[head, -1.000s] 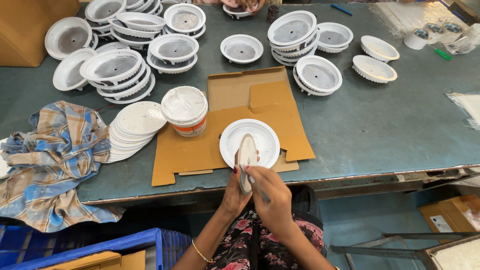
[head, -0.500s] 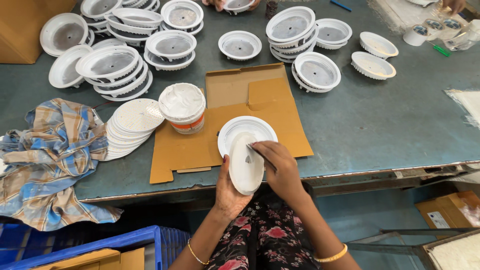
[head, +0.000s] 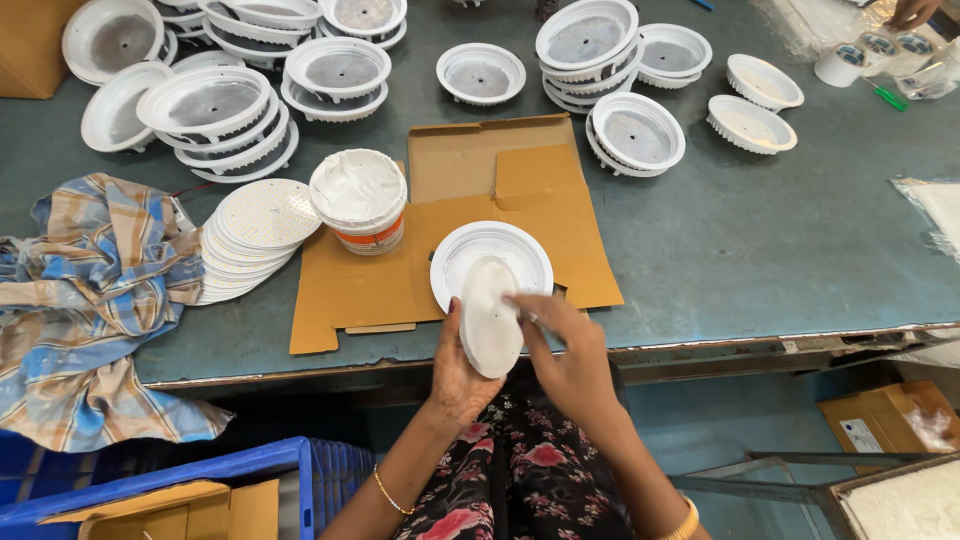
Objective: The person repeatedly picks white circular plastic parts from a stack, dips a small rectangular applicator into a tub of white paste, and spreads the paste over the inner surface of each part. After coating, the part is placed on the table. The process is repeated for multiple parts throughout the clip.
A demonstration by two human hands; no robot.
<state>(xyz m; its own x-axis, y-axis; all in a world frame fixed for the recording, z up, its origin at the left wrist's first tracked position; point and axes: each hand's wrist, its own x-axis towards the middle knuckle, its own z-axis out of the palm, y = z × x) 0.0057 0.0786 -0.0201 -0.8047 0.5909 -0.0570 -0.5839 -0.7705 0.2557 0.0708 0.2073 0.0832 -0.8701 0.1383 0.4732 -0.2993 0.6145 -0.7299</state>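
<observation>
My left hand (head: 457, 372) holds a round white disc (head: 490, 317) from below, tilted up at the table's near edge. My right hand (head: 566, 352) rests its fingertips on the disc's face, near its right rim. Just behind the disc a white round housing (head: 490, 252) lies on a flattened brown cardboard sheet (head: 360, 285). A white tub of pale paste (head: 358, 200) stands on the cardboard to the left. A fanned stack of white discs (head: 252, 235) lies left of the tub.
Many white round housings (head: 215, 115) are stacked across the far green table (head: 760, 230). A plaid cloth (head: 95, 300) hangs over the left edge. A blue crate (head: 200, 485) sits below left, a cardboard box (head: 885, 425) below right. Another person's hand (head: 912, 12) shows top right.
The disc has turned from edge-on to face-up and dropped toward the table edge. My right hand has shifted to its right side, fingertips on its face.
</observation>
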